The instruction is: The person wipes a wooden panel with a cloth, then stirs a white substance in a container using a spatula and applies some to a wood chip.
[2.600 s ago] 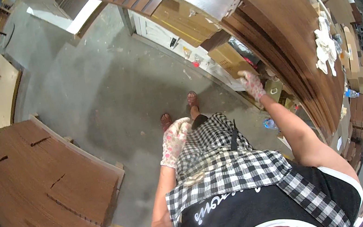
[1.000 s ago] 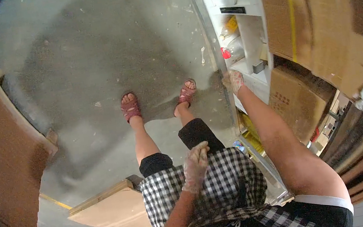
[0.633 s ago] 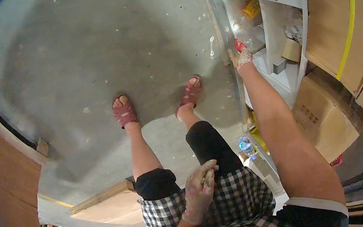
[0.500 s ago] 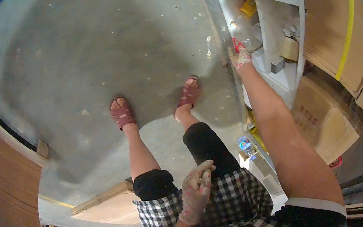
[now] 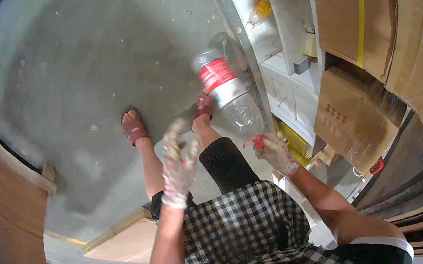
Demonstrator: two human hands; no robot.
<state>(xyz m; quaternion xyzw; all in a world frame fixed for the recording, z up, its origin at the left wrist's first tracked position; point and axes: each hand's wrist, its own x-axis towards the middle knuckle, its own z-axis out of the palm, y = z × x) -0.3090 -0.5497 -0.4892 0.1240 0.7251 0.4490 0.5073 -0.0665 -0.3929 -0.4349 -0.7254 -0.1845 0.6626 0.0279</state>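
Note:
My right hand [image 5: 276, 154], in a stained glove, grips a large clear plastic bottle [image 5: 246, 113] by its red cap and handle. The bottle hangs neck toward me, its red and white label facing up and its base pointing away to the upper left. It looks see-through, and I cannot tell whether there is liquid in it. To the left of the bottle, apart from it, my gloved left hand [image 5: 178, 159] is raised with fingers spread and nothing in it.
A white shelf unit [image 5: 300, 86] stands at the right, with an orange-labelled bottle [image 5: 260, 12] and a small grey box [image 5: 302, 66] inside. Cardboard boxes [image 5: 354, 116] stand beyond it. Brown boards [image 5: 13, 211] line the left side. My feet are on the grey floor [image 5: 75, 97].
My right hand has come back from the shelf toward my body, bringing the large bottle out. My left hand has lifted from my lap, moved left and opened.

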